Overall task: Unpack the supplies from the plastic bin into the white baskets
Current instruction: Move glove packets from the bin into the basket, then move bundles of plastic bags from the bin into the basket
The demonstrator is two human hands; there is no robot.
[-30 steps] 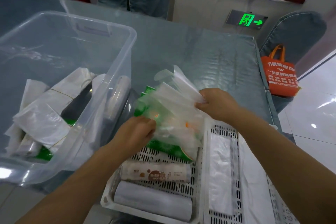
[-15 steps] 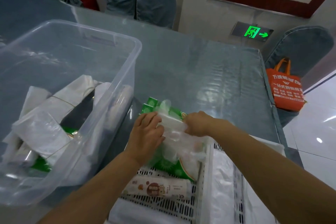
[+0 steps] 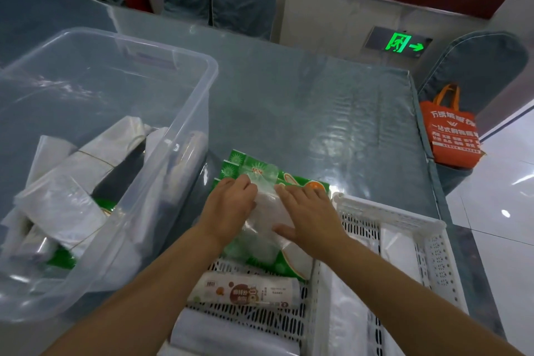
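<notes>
A clear plastic packet (image 3: 265,211) lies on top of green packs (image 3: 239,162) at the far end of the left white basket (image 3: 260,318). My left hand (image 3: 231,208) curls over the packet's left edge. My right hand (image 3: 309,220) lies flat on its right side, fingers spread. Nearer to me in that basket are a roll with a brown label (image 3: 245,292) and a white roll (image 3: 231,338). The right white basket (image 3: 387,211) holds white bags (image 3: 398,248). The clear plastic bin (image 3: 208,87) at the left holds several white and green supplies (image 3: 72,182).
Bin and baskets stand on a table with a blue-grey glossy cover (image 3: 303,95). An orange tote bag (image 3: 450,136) sits on a covered chair past the table's right edge. More covered chairs (image 3: 242,3) stand behind the table's far edge.
Both hands have lowered the clear packet from mid-air onto the green packs in the left basket. My right hand has gone from pinching it to lying flat on it.
</notes>
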